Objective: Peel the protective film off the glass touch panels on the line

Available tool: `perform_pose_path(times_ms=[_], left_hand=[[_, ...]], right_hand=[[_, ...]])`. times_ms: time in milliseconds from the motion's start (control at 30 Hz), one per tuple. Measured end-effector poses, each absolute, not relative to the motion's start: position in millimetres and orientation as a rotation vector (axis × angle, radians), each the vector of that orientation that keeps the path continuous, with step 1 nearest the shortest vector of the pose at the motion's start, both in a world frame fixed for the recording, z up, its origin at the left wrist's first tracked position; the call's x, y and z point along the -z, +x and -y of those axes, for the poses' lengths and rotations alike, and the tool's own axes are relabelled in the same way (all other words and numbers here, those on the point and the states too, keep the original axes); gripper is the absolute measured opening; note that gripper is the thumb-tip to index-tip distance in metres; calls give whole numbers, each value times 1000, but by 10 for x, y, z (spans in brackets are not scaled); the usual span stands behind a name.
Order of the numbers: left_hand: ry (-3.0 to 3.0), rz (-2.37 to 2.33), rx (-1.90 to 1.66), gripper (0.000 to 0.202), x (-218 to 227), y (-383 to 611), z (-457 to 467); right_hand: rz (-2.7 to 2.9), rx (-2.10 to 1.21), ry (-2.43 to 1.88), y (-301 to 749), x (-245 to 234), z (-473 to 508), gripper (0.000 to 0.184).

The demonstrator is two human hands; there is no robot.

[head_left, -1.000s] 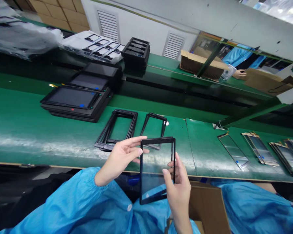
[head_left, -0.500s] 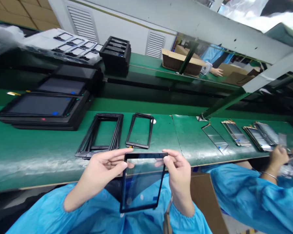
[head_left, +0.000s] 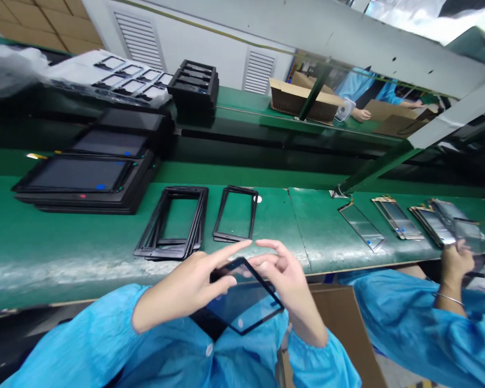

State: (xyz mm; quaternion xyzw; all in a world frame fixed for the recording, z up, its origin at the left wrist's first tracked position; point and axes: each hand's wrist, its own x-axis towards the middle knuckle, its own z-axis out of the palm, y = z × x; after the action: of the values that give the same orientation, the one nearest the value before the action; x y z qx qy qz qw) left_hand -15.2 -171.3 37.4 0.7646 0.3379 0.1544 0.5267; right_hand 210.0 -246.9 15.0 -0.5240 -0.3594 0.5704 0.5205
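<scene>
Both my hands hold a black-bordered glass touch panel (head_left: 246,307) over my lap, just in front of the green conveyor belt (head_left: 64,237). My left hand (head_left: 194,283) grips its left edge, index finger stretched out over the top. My right hand (head_left: 285,280) grips the right side with its fingers curled at the top corner. The panel lies tilted, nearly flat. Beyond my hands on the belt rest a stack of black frames (head_left: 173,223) and a single black frame (head_left: 236,215).
Stacked black trays with screens (head_left: 84,180) sit at the left of the belt. Glass panels (head_left: 361,226) lie in a row at the right, where a co-worker's hand (head_left: 455,258) in a blue sleeve works. Cardboard box (head_left: 299,102) and black trays (head_left: 196,86) stand on the far shelf.
The panel has turned from upright to nearly flat and skewed, and my hands have drawn closer together over its top. The co-worker's hand at the right has shifted slightly.
</scene>
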Motion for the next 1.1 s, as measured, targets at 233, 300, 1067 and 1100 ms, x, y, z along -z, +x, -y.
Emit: perform_pose_path(times_ms=[233,300,1067,1100], left_hand=[[1208,-1020,-716,54,-155,-319,1775],[1161,-1036,-786,55,-114,-311,1813],[1082,-1165,-885,56,-63,-330,1896],[1126,-1145,-861,53,-50,-360,1883]], right_hand=[[654,-1217,-1451,2500,122,2659,44],[596,-1145,-1445,2457,160,2671,47],[669,-882,-1388,2115,-89,2794,33],[671,-880,-1387,2112,-97,2801,32]])
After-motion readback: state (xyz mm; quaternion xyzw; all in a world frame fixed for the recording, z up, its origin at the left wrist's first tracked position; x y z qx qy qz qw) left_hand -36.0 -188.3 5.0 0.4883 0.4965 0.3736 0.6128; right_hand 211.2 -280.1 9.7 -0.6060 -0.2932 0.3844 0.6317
